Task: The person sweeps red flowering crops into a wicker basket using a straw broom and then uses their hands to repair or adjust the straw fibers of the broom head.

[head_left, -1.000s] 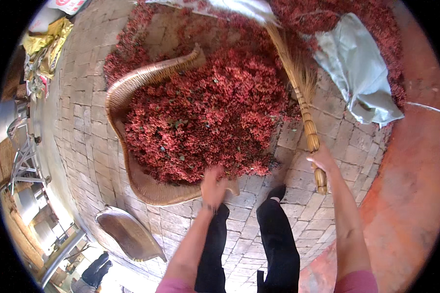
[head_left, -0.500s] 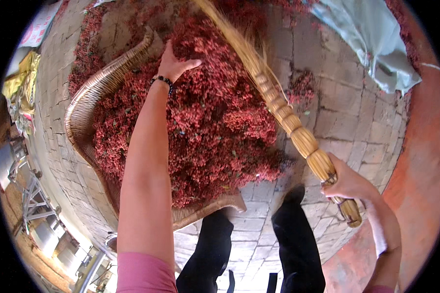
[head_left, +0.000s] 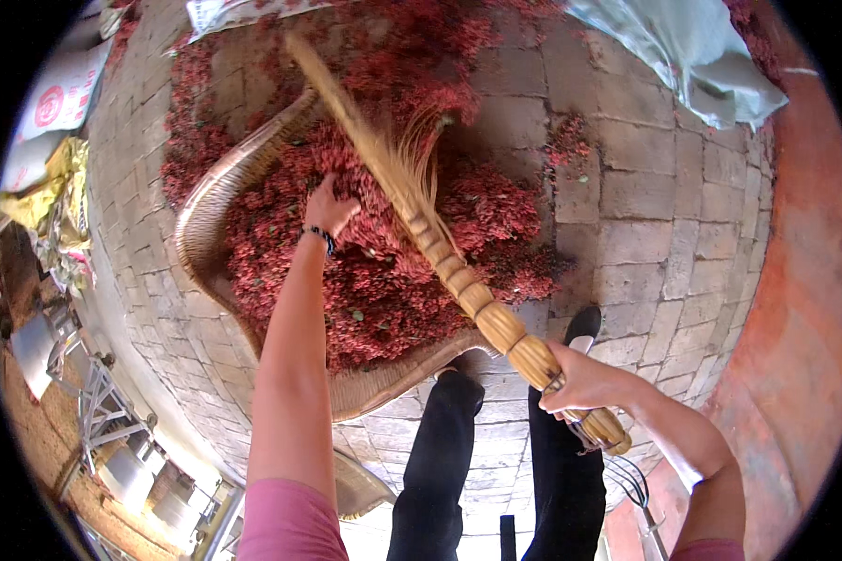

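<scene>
My right hand (head_left: pixel 585 379) is wrapped round the bound handle of a straw broom (head_left: pixel 496 323). The broom slants up to the far left, its bristles blurred over a heap of small dried red berry clusters (head_left: pixel 374 304). That heap fills an open-fronted woven wicker scoop basket (head_left: pixel 196 220) and spills past its right side. My left hand (head_left: pixel 329 210), with a dark bead bracelet at the wrist, rests on the red clusters left of the broom. Its thumb is spread away from the fingers, whose tips partly sink among the clusters.
Grey paving bricks (head_left: pixel 631 224) surround the basket, with more red clusters (head_left: pixel 421 47) strewn at the far side. A pale blue sack (head_left: pixel 688 56) lies far right; white sacks (head_left: pixel 65 93) and a yellow bag (head_left: pixel 58 178) are left. A metal-tined tool (head_left: pixel 638 491) stands near my right foot.
The broom has swung left across the heap, its handle end moving left and nearer with my right hand. My left hand has come nearer, lower on the clusters. The view has shifted slightly.
</scene>
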A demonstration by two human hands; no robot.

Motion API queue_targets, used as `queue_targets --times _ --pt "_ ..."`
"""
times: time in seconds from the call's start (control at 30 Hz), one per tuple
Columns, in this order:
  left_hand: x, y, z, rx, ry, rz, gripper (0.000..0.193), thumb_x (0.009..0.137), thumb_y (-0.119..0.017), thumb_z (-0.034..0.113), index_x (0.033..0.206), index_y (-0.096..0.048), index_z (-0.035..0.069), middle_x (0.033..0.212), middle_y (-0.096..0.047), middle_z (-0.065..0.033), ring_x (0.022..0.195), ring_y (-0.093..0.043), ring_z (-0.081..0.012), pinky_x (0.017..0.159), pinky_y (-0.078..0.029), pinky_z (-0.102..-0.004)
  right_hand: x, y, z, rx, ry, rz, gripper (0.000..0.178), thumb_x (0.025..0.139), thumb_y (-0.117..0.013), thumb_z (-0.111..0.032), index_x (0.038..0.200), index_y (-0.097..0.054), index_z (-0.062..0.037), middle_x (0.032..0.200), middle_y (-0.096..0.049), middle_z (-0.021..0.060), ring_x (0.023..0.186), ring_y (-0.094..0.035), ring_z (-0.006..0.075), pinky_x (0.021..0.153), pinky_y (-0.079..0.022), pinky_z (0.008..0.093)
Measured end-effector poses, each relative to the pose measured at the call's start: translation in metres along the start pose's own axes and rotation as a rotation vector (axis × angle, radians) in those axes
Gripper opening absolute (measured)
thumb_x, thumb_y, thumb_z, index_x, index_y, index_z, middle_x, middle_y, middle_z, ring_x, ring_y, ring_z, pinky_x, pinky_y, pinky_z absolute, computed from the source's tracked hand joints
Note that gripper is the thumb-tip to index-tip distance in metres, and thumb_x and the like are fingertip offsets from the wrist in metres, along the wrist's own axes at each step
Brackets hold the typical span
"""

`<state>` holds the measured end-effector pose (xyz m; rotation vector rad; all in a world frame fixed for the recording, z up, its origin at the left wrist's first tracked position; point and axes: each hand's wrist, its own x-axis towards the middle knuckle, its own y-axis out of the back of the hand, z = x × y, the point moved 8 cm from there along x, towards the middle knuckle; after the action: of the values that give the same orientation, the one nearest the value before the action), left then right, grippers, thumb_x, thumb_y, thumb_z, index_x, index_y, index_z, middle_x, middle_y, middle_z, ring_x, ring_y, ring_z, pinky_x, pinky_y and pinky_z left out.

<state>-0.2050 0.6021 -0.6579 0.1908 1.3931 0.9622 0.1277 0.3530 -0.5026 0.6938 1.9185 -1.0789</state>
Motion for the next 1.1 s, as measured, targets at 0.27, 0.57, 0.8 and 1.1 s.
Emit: queue_targets --times 0.27,0.57,0.8,1.1 --pt "-0.08 0.048 -0.099 0.091 0.125 0.159 0.085 0.068 -0.074 0.029 0.138 -0.032 0.005 0.137 -0.041 -0.0169 0.121 -0.044 -0.0344 0.099 -0.042 -0.0431 0.014 -0.064 -0.036 -0.166 -0.009 -0.036 0.069 0.064 -0.068 -0.01 0.121 -0.033 0.0064 0.087 -0.059 0.0184 0.065 -0.062 0.0209 0.052 -0.05 0.0335" --pt "-0.14 0.101 -0.158 -0.281 0.18 0.396 0.081 0.063 -0.078 0.026 0.133 -0.041 0.007 0.128 -0.051 -0.0153 0.115 -0.051 -0.0289 0.096 -0.043 -0.0393 0.019 -0.13 -0.065 -0.084 0.138 -0.071 0.057 0.065 -0.066 -0.008 0.112 -0.037 0.0047 0.078 -0.056 0.0133 0.058 -0.059 0.0188 0.05 -0.048 0.0321" --pt "-0.189 0.079 -0.143 -0.035 0.275 0.449 0.07 0.067 -0.074 0.018 0.129 -0.046 0.005 0.13 -0.047 -0.0161 0.119 -0.045 -0.0312 0.1 -0.039 -0.0407 -0.049 -0.112 -0.066 -0.186 0.122 -0.01 0.06 0.065 -0.067 -0.014 0.114 -0.038 0.0044 0.079 -0.059 0.0191 0.062 -0.061 0.0219 0.054 -0.049 0.0337" --pt "-0.202 -0.05 0.014 0.25 -0.337 0.34 0.041 0.069 -0.063 0.007 0.108 -0.055 0.004 0.118 -0.052 -0.0189 0.11 -0.048 -0.0359 0.091 -0.042 -0.0447 -0.151 0.028 0.069 -0.041 0.157 0.61 0.06 0.064 -0.066 -0.006 0.119 -0.045 -0.0016 0.093 -0.061 0.0149 0.082 -0.06 0.0219 0.074 -0.049 0.0325"
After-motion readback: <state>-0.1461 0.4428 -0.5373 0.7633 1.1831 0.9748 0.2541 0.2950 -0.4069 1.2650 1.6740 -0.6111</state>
